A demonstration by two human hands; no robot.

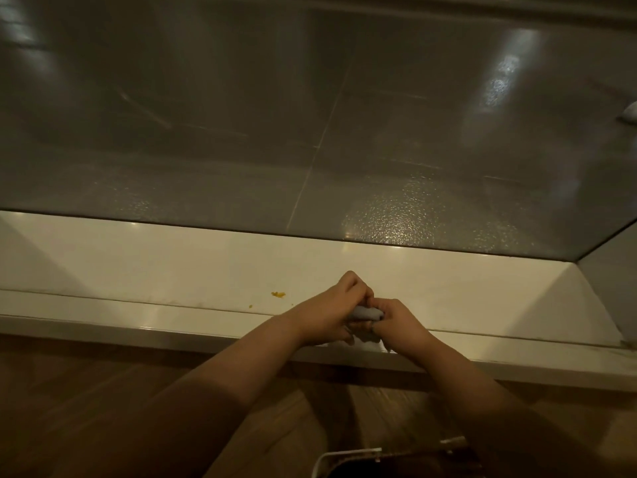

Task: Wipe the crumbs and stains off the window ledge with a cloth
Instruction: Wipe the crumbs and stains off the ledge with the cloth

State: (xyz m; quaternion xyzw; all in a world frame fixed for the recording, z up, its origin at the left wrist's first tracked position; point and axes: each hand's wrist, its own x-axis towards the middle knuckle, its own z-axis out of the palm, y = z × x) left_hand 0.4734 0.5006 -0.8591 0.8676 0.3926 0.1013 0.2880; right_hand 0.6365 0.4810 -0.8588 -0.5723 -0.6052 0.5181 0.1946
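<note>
A white window ledge (pixel 172 270) runs across the view below a large dark pane of glass (pixel 241 115). Yellow crumbs (pixel 278 294) lie on the ledge, with a smaller speck (pixel 250 306) just below them. Both hands meet over the ledge's front part, to the right of the crumbs. My left hand (pixel 339 305) and my right hand (pixel 396 320) are each closed on a small bunched grey cloth (pixel 366 314), which shows only as a strip between the fingers. The hands hide most of the cloth.
A wooden floor (pixel 86 391) lies below the ledge's front edge. The window frame corner (pixel 593 270) closes the ledge at the right. A dark object with a white cable (pixel 348 455) sits at the bottom of the view. A pale reflection (pixel 629 112) shows at the glass's right edge.
</note>
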